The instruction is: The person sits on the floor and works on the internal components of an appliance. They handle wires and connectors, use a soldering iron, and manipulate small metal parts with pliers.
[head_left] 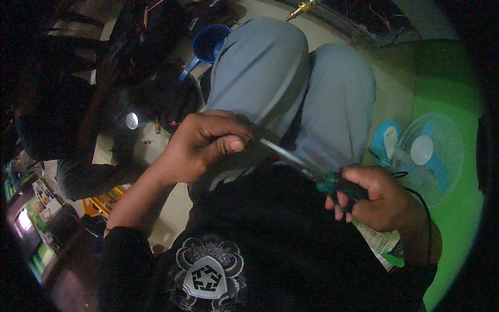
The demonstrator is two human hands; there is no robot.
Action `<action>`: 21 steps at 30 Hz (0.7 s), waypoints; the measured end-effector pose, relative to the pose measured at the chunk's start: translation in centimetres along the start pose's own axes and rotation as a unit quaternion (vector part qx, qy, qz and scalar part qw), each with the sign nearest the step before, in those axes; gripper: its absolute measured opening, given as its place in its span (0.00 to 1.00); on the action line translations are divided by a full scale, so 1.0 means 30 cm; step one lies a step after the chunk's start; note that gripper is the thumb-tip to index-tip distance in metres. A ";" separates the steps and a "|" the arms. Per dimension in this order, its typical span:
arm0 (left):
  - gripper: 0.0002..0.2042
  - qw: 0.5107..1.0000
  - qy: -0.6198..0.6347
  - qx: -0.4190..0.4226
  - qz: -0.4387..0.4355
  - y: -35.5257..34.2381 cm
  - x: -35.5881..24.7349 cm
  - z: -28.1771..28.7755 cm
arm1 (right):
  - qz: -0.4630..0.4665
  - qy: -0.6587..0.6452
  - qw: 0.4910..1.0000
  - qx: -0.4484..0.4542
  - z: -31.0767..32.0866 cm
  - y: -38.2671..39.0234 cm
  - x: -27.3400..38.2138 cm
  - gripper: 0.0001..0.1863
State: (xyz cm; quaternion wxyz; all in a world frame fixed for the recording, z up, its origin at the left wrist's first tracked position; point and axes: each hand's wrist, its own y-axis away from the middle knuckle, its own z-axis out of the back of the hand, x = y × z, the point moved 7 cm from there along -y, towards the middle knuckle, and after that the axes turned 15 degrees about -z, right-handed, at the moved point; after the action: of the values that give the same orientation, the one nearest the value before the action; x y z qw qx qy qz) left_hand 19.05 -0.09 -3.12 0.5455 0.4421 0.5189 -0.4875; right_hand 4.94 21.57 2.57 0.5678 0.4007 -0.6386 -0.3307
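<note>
My right hand [371, 197] is closed around the dark green and black handle of a screwdriver [288, 154]. The tool's long metal shaft slants up and left across my lap toward my left hand [210, 143]. That hand is closed too, thumb and fingers pinched together near the shaft's far end. Something small and dark shows at those fingertips; dim light hides what it is and whether the tip touches it. Both hands are above my lap, close to my grey trousers [260, 67].
Beyond my knee lies a blue dipper [208, 44], and a brass-coloured fitting [300, 10] is farther off. A fan with blue blades [429, 156] stands at right by a black cord [423, 208]. Printed paper [378, 240] lies below my right hand; a yellow crate [106, 200] is at left.
</note>
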 end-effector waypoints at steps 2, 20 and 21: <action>0.10 1.000 -0.011 -0.003 0.001 0.008 0.003 0.007 | -0.004 -0.001 0.999 0.051 -0.027 -0.003 0.006 0.15; 0.12 0.998 -0.037 0.021 -0.045 0.016 -0.027 -0.002 | -0.048 -0.010 0.998 0.040 -0.043 -0.009 0.015 0.13; 0.12 0.998 -0.034 0.022 -0.050 0.016 -0.027 -0.003 | -0.046 -0.015 0.998 0.040 -0.043 -0.009 0.018 0.13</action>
State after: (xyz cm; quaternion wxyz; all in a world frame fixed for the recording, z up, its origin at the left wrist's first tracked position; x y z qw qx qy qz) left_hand 19.53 0.11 -2.33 0.5277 0.4106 0.5108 -0.5404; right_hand 6.23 21.02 2.76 0.5261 0.4472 -0.6401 -0.3369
